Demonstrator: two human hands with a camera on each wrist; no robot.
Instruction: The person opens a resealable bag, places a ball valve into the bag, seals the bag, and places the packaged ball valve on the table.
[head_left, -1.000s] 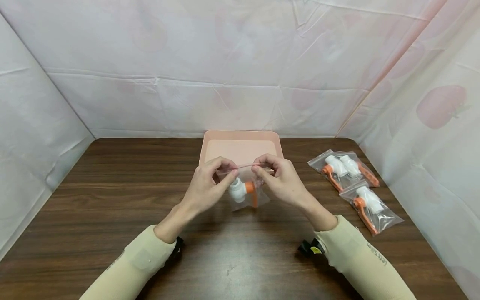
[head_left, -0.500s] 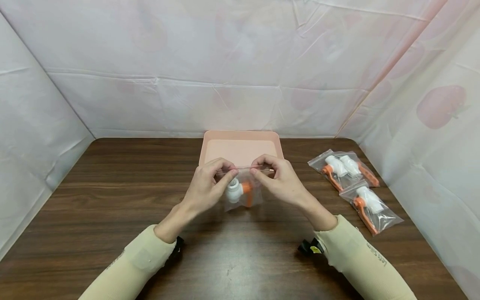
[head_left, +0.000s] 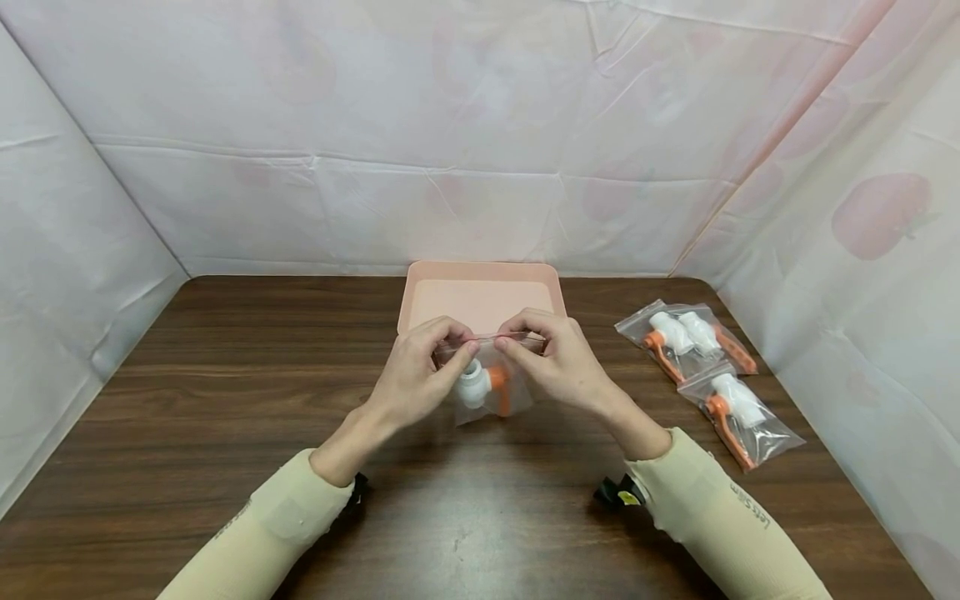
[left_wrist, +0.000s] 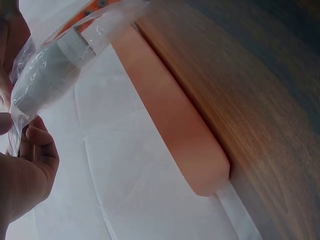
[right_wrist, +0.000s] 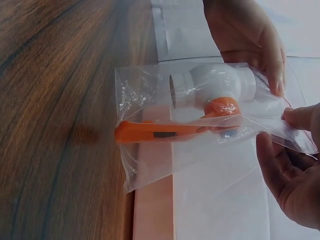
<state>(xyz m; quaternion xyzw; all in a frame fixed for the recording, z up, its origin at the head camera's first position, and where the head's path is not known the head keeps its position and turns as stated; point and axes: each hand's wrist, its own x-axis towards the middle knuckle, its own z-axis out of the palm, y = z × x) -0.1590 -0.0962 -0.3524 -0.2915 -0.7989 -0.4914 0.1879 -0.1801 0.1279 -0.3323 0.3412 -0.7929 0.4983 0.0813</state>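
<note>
A clear zip bag (head_left: 468, 415) hangs between the two hands above the table. Inside it sits a white plastic ball valve (head_left: 472, 386) with an orange lever handle (right_wrist: 160, 132). My left hand (head_left: 416, 367) pinches the bag's top edge between thumb and index finger. Close beside it, my right hand (head_left: 558, 362) pinches the same edge, thumb towards me. A thin reddish seal line runs along that edge between the fingertips. In the right wrist view the bag is stretched below the fingers, valve and handle at its middle and lower part.
Just behind the hands lies a pink tray (head_left: 480, 271), its front part hidden by them. To the right, several bagged valves (head_left: 738, 400) with orange handles lie on the dark wood table (head_left: 225, 400). White patterned sheets (head_left: 360, 150) wall the table's back and sides.
Both hands keep pinching the bag's top edge. The right fingertips have slid slightly left, nearer to the left ones. The bag and valve sway a little below.
</note>
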